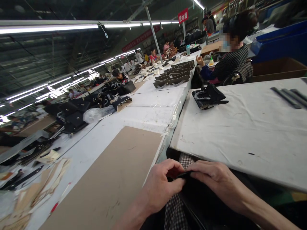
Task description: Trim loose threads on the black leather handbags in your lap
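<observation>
My left hand (161,183) pinches the edge of a black leather-like piece (200,204) between thumb and fingers. Close beside it, my right hand (214,179) grips the same edge from the other side, its fingertips nearly meeting the left ones. The piece hangs down over my lap, dark and partly covered by my right forearm, so its full shape is hidden. Checked cloth (176,210) shows beneath it. Both hands are just in front of the gap between two tables.
A brown board (115,172) lies on the left white table. Black bags (74,116) crowd its far side. On the right table (240,127) sit a black bag piece (208,95) and dark strips (286,97). A co-worker (230,60) sits beyond, near a blue bin (280,44).
</observation>
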### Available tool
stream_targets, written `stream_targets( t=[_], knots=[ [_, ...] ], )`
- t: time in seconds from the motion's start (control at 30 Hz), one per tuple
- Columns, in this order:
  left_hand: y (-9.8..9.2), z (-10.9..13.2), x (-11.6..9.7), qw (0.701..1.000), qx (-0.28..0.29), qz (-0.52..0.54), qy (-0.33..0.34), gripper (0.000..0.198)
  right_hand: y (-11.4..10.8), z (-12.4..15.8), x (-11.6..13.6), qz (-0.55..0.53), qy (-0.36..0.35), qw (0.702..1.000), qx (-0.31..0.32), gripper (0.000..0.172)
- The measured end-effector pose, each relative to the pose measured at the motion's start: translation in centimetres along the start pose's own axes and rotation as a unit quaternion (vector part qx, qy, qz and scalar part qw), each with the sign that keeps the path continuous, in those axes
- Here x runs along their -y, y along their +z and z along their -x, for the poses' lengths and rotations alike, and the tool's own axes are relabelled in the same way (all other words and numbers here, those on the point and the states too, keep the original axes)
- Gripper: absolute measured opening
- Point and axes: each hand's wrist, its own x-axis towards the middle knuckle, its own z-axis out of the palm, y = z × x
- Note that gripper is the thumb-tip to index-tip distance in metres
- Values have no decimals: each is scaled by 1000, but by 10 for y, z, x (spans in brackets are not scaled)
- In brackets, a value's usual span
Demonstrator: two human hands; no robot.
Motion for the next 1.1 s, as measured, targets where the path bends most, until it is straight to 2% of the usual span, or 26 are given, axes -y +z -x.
stream_targets(
  t=[0.27, 0.57, 0.8, 0.93, 1.0, 1.1],
  knots=[
    [-5, -9, 11, 997, 24, 76, 3, 14, -8, -8, -9, -70, 48, 995, 49, 24],
    [-9, -19, 18, 998, 44, 37, 16, 13, -12, -16, -19, -89, 62, 991, 85, 25],
    [-8, -23, 21, 998, 47, 35, -3, 13, -16, -17, -15, -55, 75, 991, 92, 21],
    [-7, -22, 18, 998, 50, 29, 10, 12, -15, -14, -15, -27, 79, 993, 85, 17],
    [-5, -21, 19, 999, 41, 27, 21, 12, -13, -12, -13, 1, 65, 996, 68, 20],
    [-2, -20, 20, 999, 30, 29, 30, 12, -8, -11, -8, 39, 19, 998, 48, 16]
  ],
)
